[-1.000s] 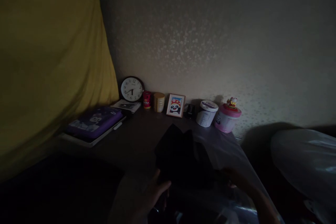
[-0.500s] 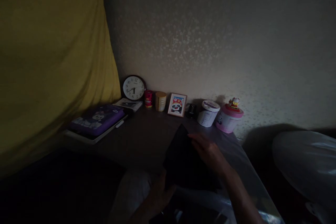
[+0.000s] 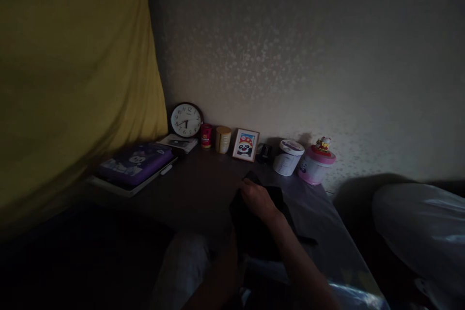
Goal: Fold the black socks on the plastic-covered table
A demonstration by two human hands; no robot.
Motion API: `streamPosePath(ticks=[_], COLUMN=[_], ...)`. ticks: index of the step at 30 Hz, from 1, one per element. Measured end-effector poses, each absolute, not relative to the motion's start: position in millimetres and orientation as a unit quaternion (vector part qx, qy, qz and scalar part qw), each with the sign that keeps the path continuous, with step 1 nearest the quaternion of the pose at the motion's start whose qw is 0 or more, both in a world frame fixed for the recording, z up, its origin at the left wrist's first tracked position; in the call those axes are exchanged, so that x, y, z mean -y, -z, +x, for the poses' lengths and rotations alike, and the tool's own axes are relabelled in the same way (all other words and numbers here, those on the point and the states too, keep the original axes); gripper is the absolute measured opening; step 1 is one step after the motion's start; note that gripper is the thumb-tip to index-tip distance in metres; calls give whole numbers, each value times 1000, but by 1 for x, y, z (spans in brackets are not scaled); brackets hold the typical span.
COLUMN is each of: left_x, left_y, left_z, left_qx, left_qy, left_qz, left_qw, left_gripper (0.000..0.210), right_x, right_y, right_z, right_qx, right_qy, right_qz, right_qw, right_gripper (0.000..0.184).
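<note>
A dark, soft piece of black fabric (image 3: pixel 254 232) is held up in front of me over the near part of the table; what kind of item it is cannot be made out in the dim light. My right hand (image 3: pixel 257 199) is closed on its upper left part, fingers bent round the edge. A thin dark strip sticks out from its lower right side. Lower down, my left hand (image 3: pixel 229 252) is at the fabric's left edge. Its fingers are lost in shadow behind the cloth, so the grip is mostly hidden.
Along the wall stand a round clock (image 3: pixel 186 120), a red can (image 3: pixel 206 135), a yellow canister (image 3: pixel 223 139), a panda picture frame (image 3: pixel 246 145), a white tub (image 3: pixel 288 159) and a pink tub (image 3: pixel 315 165). A purple case (image 3: pixel 136 163) lies left, by a yellow curtain (image 3: pixel 72 58).
My right hand has moved left and across the top of the black fabric. The fabric's raised peak has folded down, and a thin strip now shows at its right.
</note>
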State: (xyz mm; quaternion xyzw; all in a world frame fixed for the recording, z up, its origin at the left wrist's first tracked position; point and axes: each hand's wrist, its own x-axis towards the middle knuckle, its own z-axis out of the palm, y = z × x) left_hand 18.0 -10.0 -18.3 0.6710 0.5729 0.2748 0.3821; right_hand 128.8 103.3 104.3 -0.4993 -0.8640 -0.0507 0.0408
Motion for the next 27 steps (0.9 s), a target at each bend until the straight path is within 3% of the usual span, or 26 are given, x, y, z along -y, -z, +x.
streamPosePath(ticks=[9,15,21,27], left_x=[26,30,25,22], left_y=[-1,-12,-10,5], left_z=[31,33,30,27], left_qx=[-603,-600,-577,-563], left_qy=[-230,-220,-197,-208], left_qz=[681,689,704,714], left_qw=[347,342,364,362], left_gripper=[38,67,68,75], right_x=[-110,-110,-114,-100], right_y=[-58,-52,-44,-36], right_z=[116,121,124,144], right_qx=[847,853,869,873], right_qy=[14,11,5,-65], right_qz=[-530,-520,-490,-448], right_qw=[38,47,73,182], right_gripper=[31,29,27,26])
